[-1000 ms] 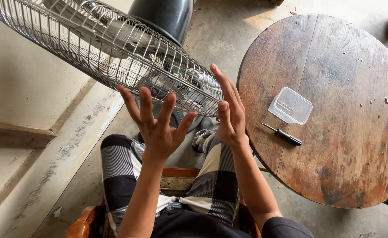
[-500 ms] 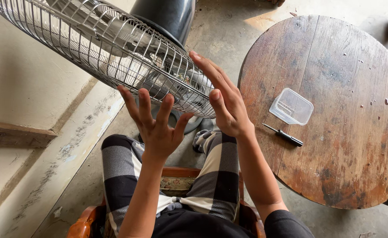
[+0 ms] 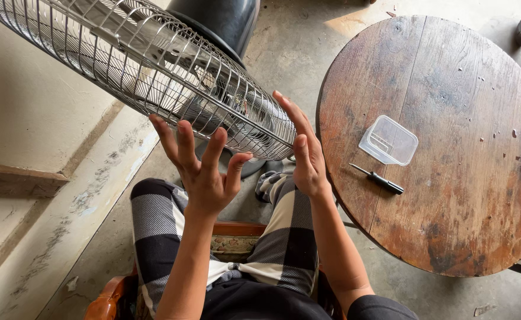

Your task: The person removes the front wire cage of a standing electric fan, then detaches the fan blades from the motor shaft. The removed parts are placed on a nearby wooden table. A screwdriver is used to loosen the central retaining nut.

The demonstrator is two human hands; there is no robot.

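Observation:
A round metal wire fan guard [image 3: 154, 65] stretches across the top left, with grey blades inside and a black motor housing [image 3: 219, 21] behind it. My left hand [image 3: 201, 169] is raised with fingers spread, palm toward the lower rim of the guard, fingertips close to the wires. My right hand [image 3: 305, 151] is open beside the guard's right end, fingers pointing up along the rim. Neither hand holds anything.
A round worn wooden table [image 3: 450, 195] stands at the right, carrying a clear plastic container [image 3: 389, 140] and a small black-handled screwdriver [image 3: 379, 179]. I sit on a wooden chair [image 3: 237, 237] in black-and-white checked trousers. A concrete floor and a wall step lie at left.
My right hand has dropped from lying over the guard's rim to beside its right end. The left hand has stayed spread under the guard.

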